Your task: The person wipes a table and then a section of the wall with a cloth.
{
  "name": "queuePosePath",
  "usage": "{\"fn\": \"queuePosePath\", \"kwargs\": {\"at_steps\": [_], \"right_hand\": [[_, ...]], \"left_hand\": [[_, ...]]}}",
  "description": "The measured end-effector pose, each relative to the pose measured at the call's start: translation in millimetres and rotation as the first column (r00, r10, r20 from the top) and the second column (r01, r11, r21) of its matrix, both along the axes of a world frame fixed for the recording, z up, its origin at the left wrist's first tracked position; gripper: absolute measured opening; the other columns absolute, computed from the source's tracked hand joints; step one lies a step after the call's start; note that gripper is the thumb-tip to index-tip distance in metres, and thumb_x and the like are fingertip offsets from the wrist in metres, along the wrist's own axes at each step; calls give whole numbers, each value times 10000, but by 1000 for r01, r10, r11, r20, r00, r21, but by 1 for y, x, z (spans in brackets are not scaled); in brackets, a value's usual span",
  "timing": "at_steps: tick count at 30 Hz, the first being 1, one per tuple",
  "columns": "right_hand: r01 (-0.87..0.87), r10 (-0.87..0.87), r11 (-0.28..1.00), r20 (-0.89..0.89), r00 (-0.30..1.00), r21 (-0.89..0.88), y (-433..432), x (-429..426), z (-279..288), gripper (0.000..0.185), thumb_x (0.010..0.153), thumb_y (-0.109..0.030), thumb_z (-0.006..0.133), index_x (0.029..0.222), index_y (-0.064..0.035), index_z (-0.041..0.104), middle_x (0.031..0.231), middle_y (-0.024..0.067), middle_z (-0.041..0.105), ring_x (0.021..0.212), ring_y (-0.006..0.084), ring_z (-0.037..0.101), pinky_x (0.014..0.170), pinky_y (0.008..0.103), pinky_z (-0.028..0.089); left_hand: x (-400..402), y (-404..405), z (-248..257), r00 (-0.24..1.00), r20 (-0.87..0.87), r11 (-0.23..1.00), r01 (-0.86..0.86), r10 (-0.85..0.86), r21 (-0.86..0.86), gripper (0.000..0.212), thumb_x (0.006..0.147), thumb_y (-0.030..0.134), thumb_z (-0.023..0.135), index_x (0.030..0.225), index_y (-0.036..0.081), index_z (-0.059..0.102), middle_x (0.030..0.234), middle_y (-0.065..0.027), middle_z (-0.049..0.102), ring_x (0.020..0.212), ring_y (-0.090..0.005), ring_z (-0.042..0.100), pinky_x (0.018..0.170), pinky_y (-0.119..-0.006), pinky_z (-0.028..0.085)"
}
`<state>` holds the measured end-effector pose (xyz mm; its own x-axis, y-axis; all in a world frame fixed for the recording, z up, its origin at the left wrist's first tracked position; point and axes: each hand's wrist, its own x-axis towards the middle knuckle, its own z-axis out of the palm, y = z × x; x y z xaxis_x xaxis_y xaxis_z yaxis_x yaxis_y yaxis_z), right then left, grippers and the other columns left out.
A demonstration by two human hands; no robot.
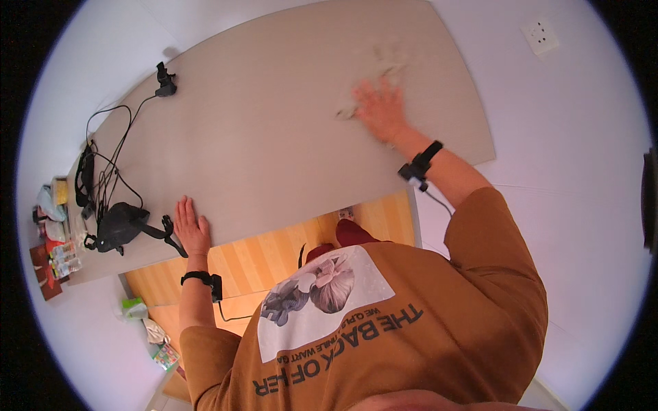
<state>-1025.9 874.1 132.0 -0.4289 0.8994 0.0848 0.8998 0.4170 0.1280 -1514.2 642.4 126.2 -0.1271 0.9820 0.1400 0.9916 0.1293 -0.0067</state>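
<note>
My left hand [191, 226] lies flat at the near edge of the grey-beige table [267, 128], its thumb a little apart from the fingers and nothing held. Beside it are the strap and body of a black bag-like case [121, 226]. Farther off on the right half of the tabletop, my right hand [381, 110] is palm down, blurred, with fingers spread. Pale, thin scraps [346, 112] show at its fingertips and side; what they are is too blurred to tell. Part of them may be hidden beneath the palm.
Black cables [115, 159] run along the table's left side to a small black device with a strap [165, 82]. Packets and containers [56, 226] crowd the left end. A cable trails from the black wristband [420, 164] on my right arm. A wall socket [540, 37] is at upper right.
</note>
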Motion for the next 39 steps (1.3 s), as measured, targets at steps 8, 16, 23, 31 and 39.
{"fn": "queuePosePath", "kwargs": {"at_steps": [8, 16, 23, 31, 39], "right_hand": [[-371, 334, 911, -206, 920, -179, -83, -9, 22, 536, 887, -364, 444, 1390, -256, 294, 1467, 5, 220, 1369, 290, 106, 1072, 550, 104], [227, -227, 974, -16, 974, 20, -45, 158, 10, 483, 909, -365, 419, 1368, -244, 331, 1454, 30, 259, 1359, 271, 165, 1032, 572, 219], [404, -394, 909, -102, 913, 99, -36, 162, -19, 462, 907, -364, 412, 1343, -213, 380, 1424, 39, 309, 1330, 295, 217, 996, 599, 238], [-63, 25, 996, -490, 871, -62, -118, 50, -1, 384, 911, -326, 410, 1235, -142, 502, 1255, 80, 497, 1231, 300, 366, 955, 538, 299], [-463, -693, 721, -536, -482, -515, -83, 50, 74, 502, 922, -458, 418, 1228, -65, 487, 1161, 107, 555, 1049, 236, 541, 901, 359, 436]], "left_hand": [[-9, 1, -4, 997, -18, 997, 72, -71, 16, 523, 841, 190, 412, 1346, 73, 343, 1421, -81, 323, 1322, -273, 268, 1055, -416, 232], [-7, 0, -5, 999, 5, 999, 45, -45, 24, 527, 843, 235, 418, 1346, 95, 351, 1427, -60, 318, 1331, -273, 249, 1056, -414, 217], [-6, 1, -5, 998, 1, 997, 70, -70, 40, 530, 840, 239, 419, 1347, 100, 350, 1426, -60, 318, 1327, -262, 258, 1056, -410, 216], [-6, -1, -6, 997, -37, 997, 68, -67, 29, 513, 861, 226, 415, 1348, 84, 342, 1419, -77, 327, 1316, -272, 277, 1053, -417, 230], [-8, -4, -7, 999, -9, 999, 31, -31, 13, 512, 855, 238, 410, 1345, 102, 349, 1420, -61, 328, 1317, -264, 278, 1048, -414, 231]]}}
